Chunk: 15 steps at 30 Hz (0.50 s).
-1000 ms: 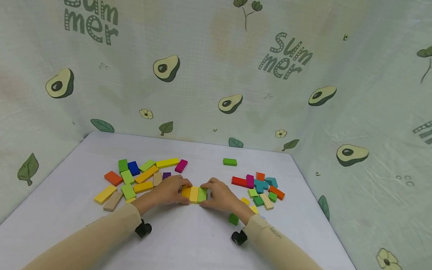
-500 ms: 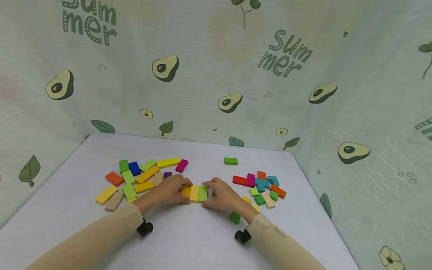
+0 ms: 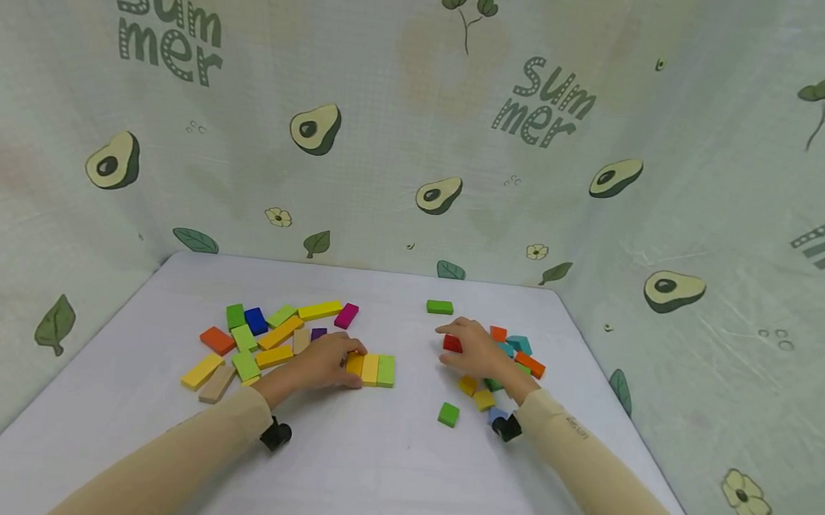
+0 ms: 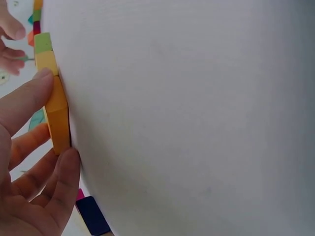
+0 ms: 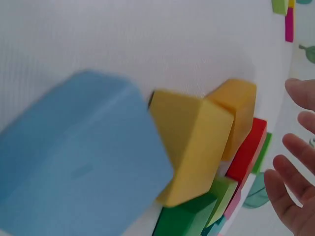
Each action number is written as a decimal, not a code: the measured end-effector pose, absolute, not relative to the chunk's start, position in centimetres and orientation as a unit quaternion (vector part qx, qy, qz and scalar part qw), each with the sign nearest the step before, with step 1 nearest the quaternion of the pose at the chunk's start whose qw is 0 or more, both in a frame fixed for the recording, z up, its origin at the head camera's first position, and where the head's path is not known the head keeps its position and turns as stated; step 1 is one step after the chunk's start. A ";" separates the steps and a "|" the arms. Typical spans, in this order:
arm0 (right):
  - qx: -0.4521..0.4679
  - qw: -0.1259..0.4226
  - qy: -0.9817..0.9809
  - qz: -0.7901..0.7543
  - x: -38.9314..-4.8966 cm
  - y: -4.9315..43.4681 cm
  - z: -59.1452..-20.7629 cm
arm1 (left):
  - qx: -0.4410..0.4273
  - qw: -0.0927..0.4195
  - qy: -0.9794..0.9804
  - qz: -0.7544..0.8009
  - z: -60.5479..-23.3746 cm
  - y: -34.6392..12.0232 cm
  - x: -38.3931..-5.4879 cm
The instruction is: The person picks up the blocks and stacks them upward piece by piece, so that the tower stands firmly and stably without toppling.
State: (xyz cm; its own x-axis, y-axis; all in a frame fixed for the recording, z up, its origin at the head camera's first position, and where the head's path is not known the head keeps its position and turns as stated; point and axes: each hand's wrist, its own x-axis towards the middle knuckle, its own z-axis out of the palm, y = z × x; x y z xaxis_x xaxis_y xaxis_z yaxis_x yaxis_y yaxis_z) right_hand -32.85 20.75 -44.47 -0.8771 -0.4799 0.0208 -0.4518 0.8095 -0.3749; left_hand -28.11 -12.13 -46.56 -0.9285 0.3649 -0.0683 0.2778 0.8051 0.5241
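Observation:
Three blocks lie side by side in a row at the table's middle: an orange-yellow block (image 3: 354,364), a yellow block (image 3: 370,370) and a light green block (image 3: 386,371). With thumb and fingers, my left hand (image 3: 324,363) pinches the orange-yellow block at the row's left end, as the left wrist view also shows (image 4: 59,123). My right hand (image 3: 479,350) is spread over the right-hand pile, its fingers extended and holding nothing. In the head view it overlaps a red block (image 3: 452,343) and hides part of the pile.
Several coloured blocks lie scattered on the left, among them a dark blue block (image 3: 256,321) and a purple-red block (image 3: 346,315). A green block (image 3: 440,307) lies at the back. Near my right wrist sit a small green block (image 3: 448,414) and a light blue block (image 5: 93,162).
My right hand has let go of the light green end of the row and moved right, over the right-hand pile. My left hand stays at the orange-yellow block.

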 end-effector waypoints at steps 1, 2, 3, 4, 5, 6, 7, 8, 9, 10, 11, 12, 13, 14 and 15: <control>-0.240 0.036 0.953 -0.183 -33.1 21.2 -44.5 | 0.170 0.083 0.946 0.262 -46.6 -12.1 -28.1; -0.236 0.036 0.954 -0.182 -33.4 21.6 -44.6 | 0.170 0.084 0.946 0.262 -46.6 -12.2 -28.1; -0.234 0.037 0.955 -0.179 -33.6 21.9 -44.6 | 0.170 0.084 0.946 0.261 -46.6 -12.2 -28.2; -0.233 0.039 0.955 -0.178 -33.8 22.1 -44.7 | 0.171 0.084 0.946 0.261 -46.6 -12.2 -28.2; -0.234 0.041 0.955 -0.176 -33.9 22.4 -44.7 | 0.172 0.085 0.946 0.261 -46.6 -12.2 -28.2; -0.235 0.044 0.955 -0.174 -34.0 22.5 -44.8 | 0.173 0.084 0.946 0.260 -46.7 -12.2 -28.2; -0.234 0.047 0.956 -0.173 -34.2 22.7 -44.9 | 0.173 0.084 0.946 0.260 -46.7 -12.2 -28.3; -0.234 0.051 0.956 -0.170 -34.2 22.7 -44.9 | 0.174 0.083 0.946 0.259 -46.8 -12.2 -28.3; -0.235 0.053 0.956 -0.165 -34.3 22.8 -45.0 | 0.175 0.083 0.947 0.258 -46.8 -12.2 -28.3; -0.236 0.055 0.957 -0.163 -34.4 22.8 -45.1 | 0.176 0.083 0.947 0.257 -46.9 -12.3 -28.3; -0.236 0.055 0.957 -0.159 -34.5 22.8 -45.1 | 0.176 0.082 0.947 0.256 -46.9 -12.3 -28.3; -0.238 0.056 0.957 -0.158 -34.5 22.8 -45.2 | 0.176 0.082 0.947 0.257 -46.9 -12.3 -28.3; -0.239 0.057 0.957 -0.156 -34.5 22.8 -45.2 | 0.176 0.083 0.947 0.257 -46.9 -12.3 -28.3; -0.240 0.059 0.956 -0.155 -34.6 22.8 -45.2 | 0.176 0.083 0.947 0.257 -47.0 -12.3 -28.3; -0.242 0.061 0.956 -0.153 -34.6 22.8 -45.3 | 0.175 0.084 0.947 0.257 -47.0 -12.3 -28.3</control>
